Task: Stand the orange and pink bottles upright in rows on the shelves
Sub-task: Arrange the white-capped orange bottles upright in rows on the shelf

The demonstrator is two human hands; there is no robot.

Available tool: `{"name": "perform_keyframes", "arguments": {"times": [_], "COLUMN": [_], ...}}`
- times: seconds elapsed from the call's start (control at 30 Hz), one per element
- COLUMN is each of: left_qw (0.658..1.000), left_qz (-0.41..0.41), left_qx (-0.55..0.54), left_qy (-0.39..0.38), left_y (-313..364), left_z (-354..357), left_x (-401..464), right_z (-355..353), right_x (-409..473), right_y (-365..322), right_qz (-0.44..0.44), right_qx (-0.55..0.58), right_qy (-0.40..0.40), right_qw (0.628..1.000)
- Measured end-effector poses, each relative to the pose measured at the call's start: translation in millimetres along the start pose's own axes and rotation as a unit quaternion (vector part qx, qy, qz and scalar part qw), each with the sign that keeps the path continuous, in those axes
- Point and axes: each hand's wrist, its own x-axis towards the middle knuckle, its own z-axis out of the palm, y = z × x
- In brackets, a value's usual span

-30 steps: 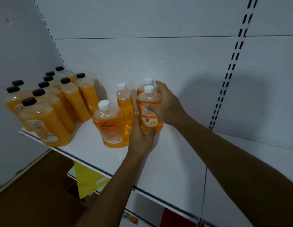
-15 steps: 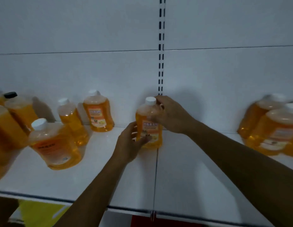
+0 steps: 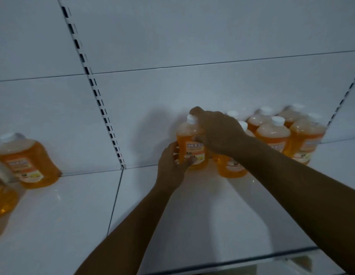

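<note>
Both hands on one orange bottle (image 3: pixel 192 147), upright on the white shelf (image 3: pixel 172 215) close to the back wall. Left hand (image 3: pixel 171 167) wrapped low around the bottle's left side, thumb across the label's lower edge, other fingers (image 3: pixel 172 147) curled behind and partly hidden. Right hand (image 3: pixel 216 132) over the shoulder and neck, fingertips at the white cap (image 3: pixel 192 119); exact grip there hard to read, with the palm covering most of it. Bottle base masked by the left thumb, so contact with the shelf not certain.

Just right of the right fingers, a cluster of orange bottles (image 3: pixel 273 135) with white caps, upright, packed together. Nearest one mostly hidden under the right wrist, only its lower body showing. Rear ones blurred, labels unreadable, count unclear.

Well left of the left fingers, past the slotted upright (image 3: pixel 105 120), another bottle (image 3: pixel 27 161), smeared by motion. More orange shapes (image 3: pixel 4 197) cut off at the left edge, too blurred to identify. Front lip of the shelf bottom right, whatever lies below it indistinct.
</note>
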Motion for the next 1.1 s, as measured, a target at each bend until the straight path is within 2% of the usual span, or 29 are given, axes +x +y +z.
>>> {"name": "perform_keyframes", "arguments": {"times": [0.07,0.17,0.43,0.63,0.8,0.9,1.0,1.1], "left_qw": [1.0,1.0,0.998,0.997,0.991,0.982,0.977,0.97], "left_qz": [-0.004,-0.011,-0.011,-0.015,-0.025,-0.056,-0.054,-0.089], "left_qx": [-0.003,-0.001,0.052,0.071,0.131,0.179,0.191,0.186], "left_qy": [0.004,0.009,0.023,0.026,0.01,0.023,0.072,0.127], "left_y": [0.2,-2.9,-11.4,-8.6,-9.1,-16.0,-27.9,-39.4], "left_z": [10.3,24.0,33.7,33.1,26.1,3.7,-36.9,-86.7], "left_x": [4.1,8.7,15.3,13.9,10.7,0.2,-17.0,-38.3], "right_z": [0.8,5.1,17.5,31.5,31.4,35.3,42.3,58.3], "right_x": [2.0,5.7,17.6,22.8,17.0,11.6,11.3,16.0], "right_y": [4.3,12.5,27.6,27.8,23.4,17.6,-12.4,-62.0], "right_qz": [-0.014,-0.027,-0.022,-0.001,0.005,0.001,-0.057,-0.124], "right_qx": [-0.08,-0.14,-0.149,-0.217,-0.237,-0.264,-0.238,-0.122], "right_qy": [0.003,0.004,0.011,0.021,0.015,0.059,0.11,0.105], "right_qw": [0.997,0.99,0.988,0.976,0.971,0.963,0.963,0.979]}}
